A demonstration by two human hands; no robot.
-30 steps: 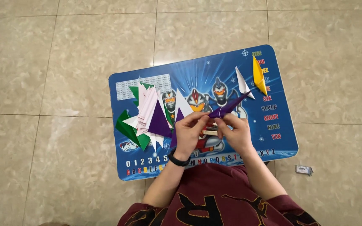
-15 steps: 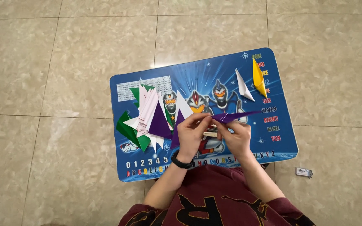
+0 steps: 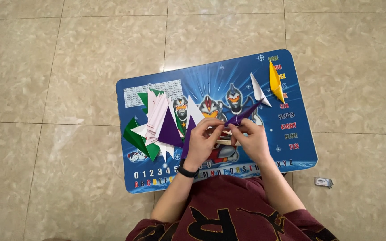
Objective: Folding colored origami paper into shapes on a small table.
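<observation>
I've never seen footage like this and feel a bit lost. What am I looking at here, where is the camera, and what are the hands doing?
The camera sits on a person's head and looks straight down. No machine: these are two bare hands. The left hand and right hand together pinch a folded purple paper piece. Under them lies a blue picture board on a tiled floor. On the board: a heap of folded paper triangles, a white piece and a yellow piece. A small wrapper lies on the floor.

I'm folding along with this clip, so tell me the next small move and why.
Probably pinch and crease the purple paper piece near its middle: both the left hand and right hand grip it there above the blue table, its pointed tip sticking out up and right.
</observation>
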